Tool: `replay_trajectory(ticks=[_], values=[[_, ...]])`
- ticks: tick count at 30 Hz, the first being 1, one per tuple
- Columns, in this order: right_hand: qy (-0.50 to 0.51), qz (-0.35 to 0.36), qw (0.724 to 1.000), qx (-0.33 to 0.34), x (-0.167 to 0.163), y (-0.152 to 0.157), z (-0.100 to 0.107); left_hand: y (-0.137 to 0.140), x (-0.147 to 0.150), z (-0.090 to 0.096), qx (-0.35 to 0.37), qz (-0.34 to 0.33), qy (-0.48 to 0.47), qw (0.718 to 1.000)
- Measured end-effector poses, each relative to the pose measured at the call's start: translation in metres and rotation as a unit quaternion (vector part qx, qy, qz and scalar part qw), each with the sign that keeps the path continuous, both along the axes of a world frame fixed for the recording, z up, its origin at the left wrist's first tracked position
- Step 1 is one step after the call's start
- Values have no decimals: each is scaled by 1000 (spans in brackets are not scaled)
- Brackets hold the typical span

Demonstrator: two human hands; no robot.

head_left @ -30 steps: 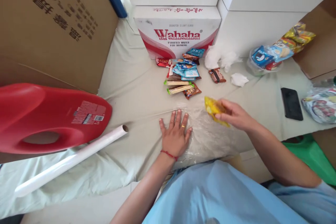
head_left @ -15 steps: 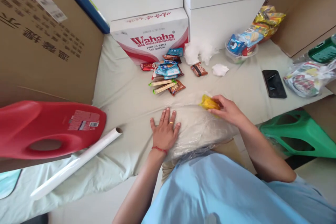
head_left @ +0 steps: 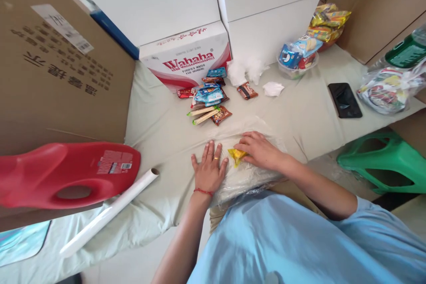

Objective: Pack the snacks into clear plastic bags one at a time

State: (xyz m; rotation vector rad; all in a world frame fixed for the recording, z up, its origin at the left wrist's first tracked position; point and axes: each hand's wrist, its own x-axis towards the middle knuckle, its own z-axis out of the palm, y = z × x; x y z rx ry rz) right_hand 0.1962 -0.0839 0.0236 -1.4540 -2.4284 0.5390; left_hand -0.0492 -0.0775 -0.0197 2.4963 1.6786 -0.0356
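My left hand [head_left: 209,171] lies flat near the table's front edge, fingers spread, beside a sheet of clear plastic film [head_left: 239,182]. Closed around a small yellow snack packet [head_left: 236,155], my right hand [head_left: 258,151] is just right of the left one, over the film. Part of the packet is hidden under the fingers. Beyond the hands lies a pile of snack packets [head_left: 209,95] in blue, red and brown wrappers. Two pale sticks with green ends [head_left: 205,116] lie at its front, by a brown packet [head_left: 222,115]. Another brown packet [head_left: 247,90] sits apart to the right.
A white film roll [head_left: 113,211] and a red jug [head_left: 71,175] lie left. A Wahaha carton [head_left: 189,60] stands behind the pile, with white crumpled plastic [head_left: 248,70] beside it. Rightward are a snack tub [head_left: 297,69], a black phone [head_left: 345,100] and a green stool [head_left: 382,159].
My right hand has carried the yellow packet leftward over the film, close to my left hand. The left hand stays flat on the table. The camera view has shifted slightly.
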Motion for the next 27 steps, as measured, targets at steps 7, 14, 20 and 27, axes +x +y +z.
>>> replay_trajectory(ticks=[7, 14, 20, 27], values=[[-32, 16, 997, 63, -17, -22, -21, 0, 1, 2, 3, 0, -10, 1000], [-21, 30, 996, 84, -15, -28, -16, 0, 2, 2, -1, 3, -15, 1000], [-23, 99, 992, 80, -4, -20, -28, 0, 1, 1, 3, 1, -15, 1000], [-33, 93, 994, 53, 8, -15, -30, -1, 3, 3, -2, 8, -16, 1000]])
